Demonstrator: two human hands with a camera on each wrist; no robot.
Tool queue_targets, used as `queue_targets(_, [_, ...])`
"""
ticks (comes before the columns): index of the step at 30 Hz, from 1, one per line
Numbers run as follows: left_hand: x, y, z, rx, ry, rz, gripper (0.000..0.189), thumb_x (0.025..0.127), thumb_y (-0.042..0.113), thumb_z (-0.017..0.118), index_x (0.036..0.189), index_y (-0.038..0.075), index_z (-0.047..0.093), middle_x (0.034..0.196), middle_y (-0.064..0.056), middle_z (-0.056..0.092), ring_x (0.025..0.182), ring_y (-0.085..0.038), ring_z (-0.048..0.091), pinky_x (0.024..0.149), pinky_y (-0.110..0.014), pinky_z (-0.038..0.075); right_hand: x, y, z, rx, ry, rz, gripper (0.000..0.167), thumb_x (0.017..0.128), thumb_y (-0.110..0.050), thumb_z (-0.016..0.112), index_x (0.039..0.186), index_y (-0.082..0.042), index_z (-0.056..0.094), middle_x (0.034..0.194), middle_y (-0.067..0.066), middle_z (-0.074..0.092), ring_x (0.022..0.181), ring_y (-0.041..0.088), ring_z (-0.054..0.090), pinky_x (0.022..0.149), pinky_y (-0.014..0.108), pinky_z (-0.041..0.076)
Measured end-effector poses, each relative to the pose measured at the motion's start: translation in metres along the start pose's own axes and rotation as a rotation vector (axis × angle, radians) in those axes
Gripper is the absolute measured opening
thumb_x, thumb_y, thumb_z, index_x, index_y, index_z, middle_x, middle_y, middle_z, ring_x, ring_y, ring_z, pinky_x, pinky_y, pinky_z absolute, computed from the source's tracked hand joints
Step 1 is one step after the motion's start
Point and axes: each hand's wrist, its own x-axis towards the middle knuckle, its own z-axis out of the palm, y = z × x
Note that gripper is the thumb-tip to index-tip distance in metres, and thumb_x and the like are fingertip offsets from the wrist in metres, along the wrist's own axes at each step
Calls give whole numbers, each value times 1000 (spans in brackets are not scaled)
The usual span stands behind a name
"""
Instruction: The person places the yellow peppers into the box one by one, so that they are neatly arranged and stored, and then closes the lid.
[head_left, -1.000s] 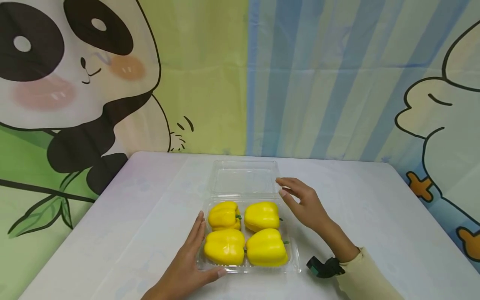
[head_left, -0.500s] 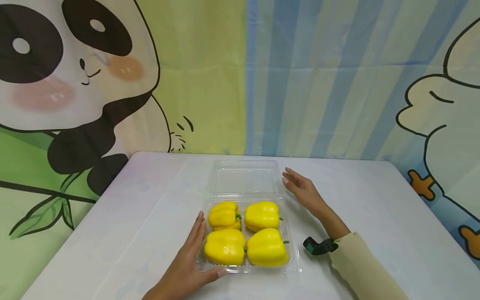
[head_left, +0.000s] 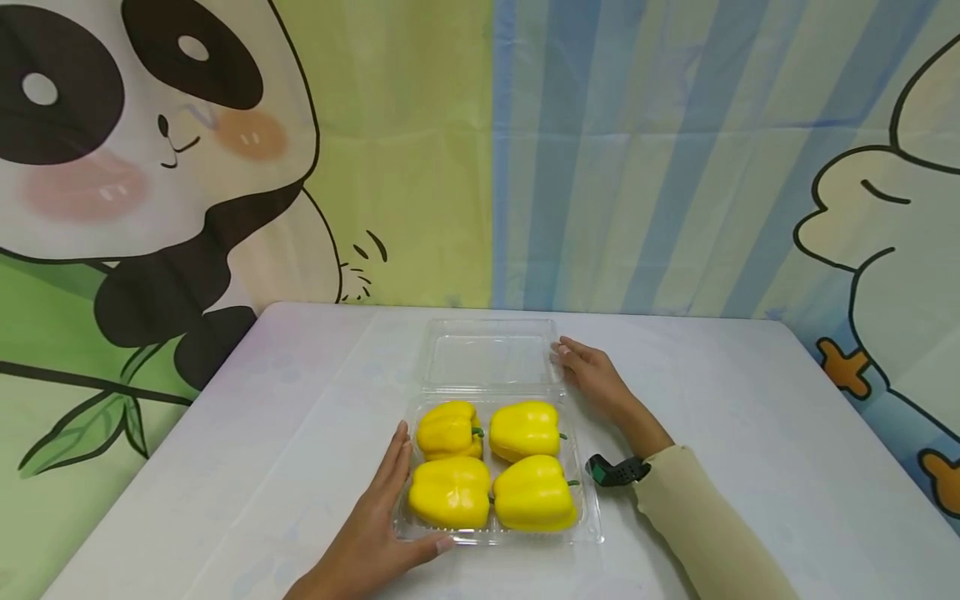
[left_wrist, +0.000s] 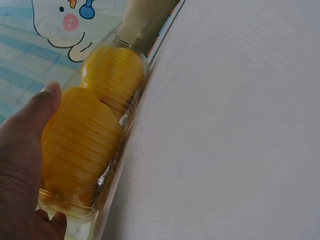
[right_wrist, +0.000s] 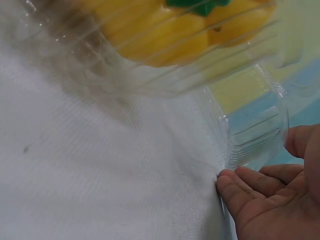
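Several yellow bell peppers (head_left: 450, 494) with green stems lie in a clear plastic clamshell box (head_left: 525, 539), its lid (head_left: 491, 358) folded back flat on the far side. My left hand (head_left: 375, 517) rests against the box's left side, fingers straight along the wall, thumb at the front edge. The left wrist view shows that thumb beside a pepper (left_wrist: 82, 145) seen through the ribbed wall. At the lid's right edge is my right hand (head_left: 596, 379). In the right wrist view, its fingertips (right_wrist: 227, 187) touch the table by the lid's lower edge, with the thumb near the rim, apart from the fingers.
The box stands on a white-covered table (head_left: 262, 467). Behind it hangs a cartoon curtain (head_left: 420, 150) with a panda and blue stripes. A black wrist device (head_left: 618, 471) sits at the right sleeve (head_left: 697, 508), right of the box.
My right hand first drew back from the lid's right edge and moved farther away from me, then came left to the lid again. The left hand, box and peppers have stayed put.
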Motion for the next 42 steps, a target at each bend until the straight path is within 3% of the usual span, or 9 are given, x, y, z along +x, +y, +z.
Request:
queue_targets(10, [0,0,0,-2,7,18,118,72,58,79,153,-3,18,163,-1,-3,146,-24,12,108,-45,26,0,0,0,-9,-11,1,55,106,-24,42,153,-2,23,155,11,31,141,25,29,109,41,32])
queue_targets(22, [0,-1,0,-12,-2,17,118,72,57,79,153,-3,18,163,-1,-3,146,-24,12,108,-45,27,-1,-7,-1,-77,-19,-90,56,106,-20,43,153,-1,20,155,10,33,140,24,32,107,40,35])
queue_targets(32, [0,0,0,-3,13,31,118,72,58,79,152,-4,19,163,-1,-1,146,-23,12,108,-44,26,-3,-21,0,35,-1,-137,59,104,-10,46,155,-6,17,156,3,30,139,18,34,108,37,34])
queue_targets(42, [-1,-1,0,-17,13,39,118,71,57,80,152,-5,19,163,0,-2,146,-24,12,108,-44,26,-10,-35,-4,21,43,-206,59,103,-11,49,154,-6,21,156,5,28,140,17,31,104,29,37])
